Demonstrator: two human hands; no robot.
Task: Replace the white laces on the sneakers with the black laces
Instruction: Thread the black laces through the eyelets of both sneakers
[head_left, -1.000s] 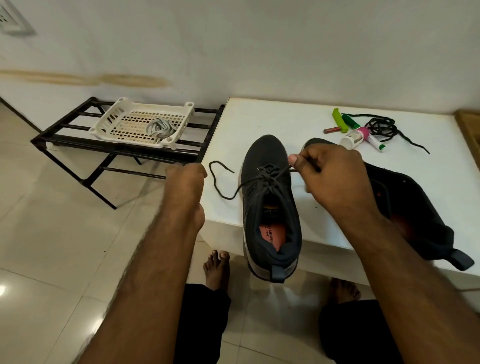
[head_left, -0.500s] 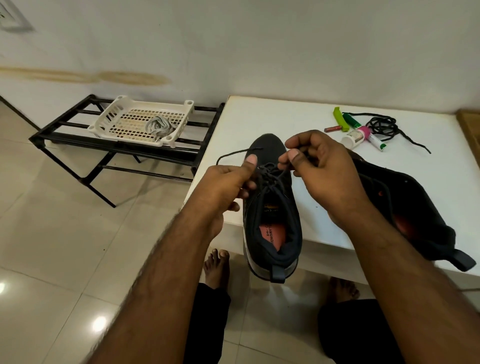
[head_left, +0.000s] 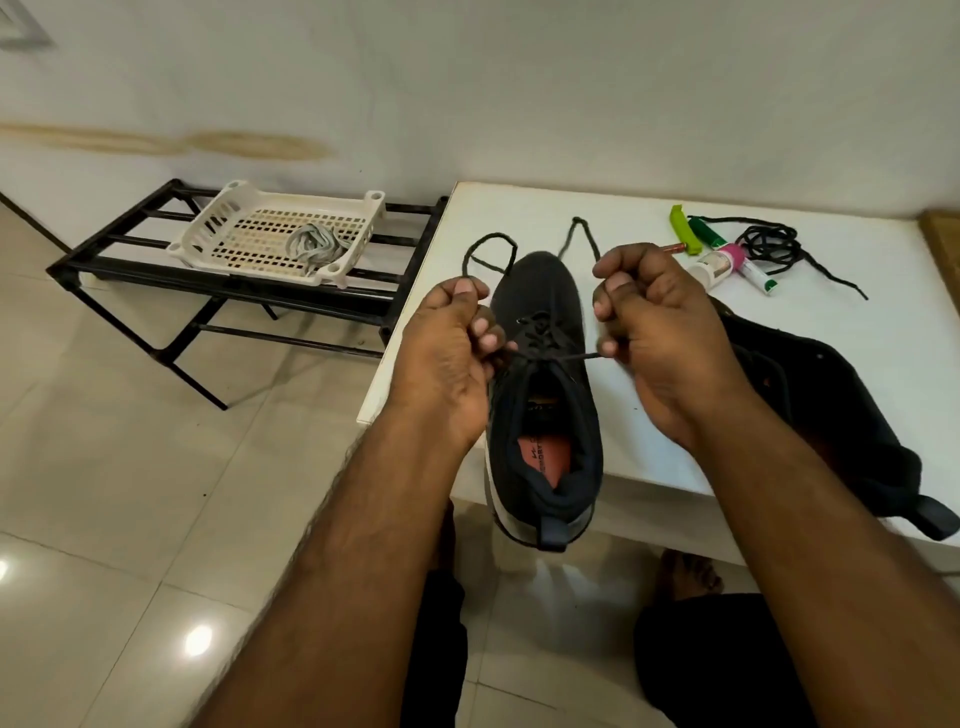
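Dark knit sneaker with orange insole and pale sole (head_left: 540, 395) lay on the white rectangular table (head_left: 649, 322), toe pointing away from the person, heel overhanging the table's near edge. Black cord lace (head_left: 550, 332) was threaded through the sneaker's eyelets, its two ends drawn out to either side at the top eyelets.

Left hand (head_left: 447, 353), just left of the sneaker, had fingers curled around the lace's left end; a loop of lace rose beyond the hand, beside the sneaker's toe. Right hand (head_left: 654, 332), just right of the sneaker, had fingers clenched on the right end; a narrow peak of lace stood up beyond it.

Second dark sneaker (head_left: 831, 415) lay on its side to the right of the first, partly behind the right forearm. Loose coil of black lace (head_left: 769, 244) sat beyond and right of the sneaker, near a green clip (head_left: 683, 228), a green marker (head_left: 709, 236) and a white tube with pink band (head_left: 719, 265).

Left of the sneaker, off the table, a white perforated plastic basket (head_left: 218, 228) sat on a black metal rack (head_left: 156, 270); a bundle of pale grey-white laces (head_left: 317, 247) lay inside the basket
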